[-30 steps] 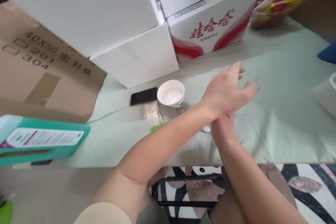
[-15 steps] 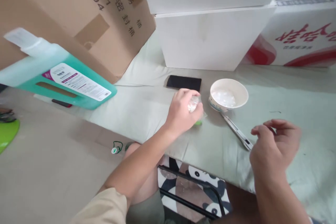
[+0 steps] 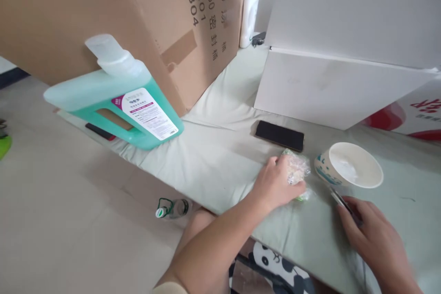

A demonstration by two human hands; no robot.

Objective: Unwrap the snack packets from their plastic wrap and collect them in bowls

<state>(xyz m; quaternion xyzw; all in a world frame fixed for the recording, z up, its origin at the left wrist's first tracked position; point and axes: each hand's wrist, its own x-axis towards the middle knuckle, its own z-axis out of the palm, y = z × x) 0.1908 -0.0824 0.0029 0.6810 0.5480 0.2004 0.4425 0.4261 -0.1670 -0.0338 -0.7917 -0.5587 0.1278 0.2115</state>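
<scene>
My left hand is closed around a crinkled clear plastic packet with pale contents and a bit of green at its edges. It rests low over the cloth-covered table, just in front of a black phone. My right hand grips a slim utility knife, whose front end points up and left toward a paper bowl. The bowl is white with blue-green print and has something whitish and shiny in its bottom. What exactly the packet contains I cannot make out.
A jug of green liquid stands on the left beside a large cardboard box. White boxes line the back right, and a white bottle stands behind. A clear bottle is on the floor past the table edge.
My right hand has come down and taken hold of the utility knife from the table. My left hand still holds the packet. The whole view has swung left.
</scene>
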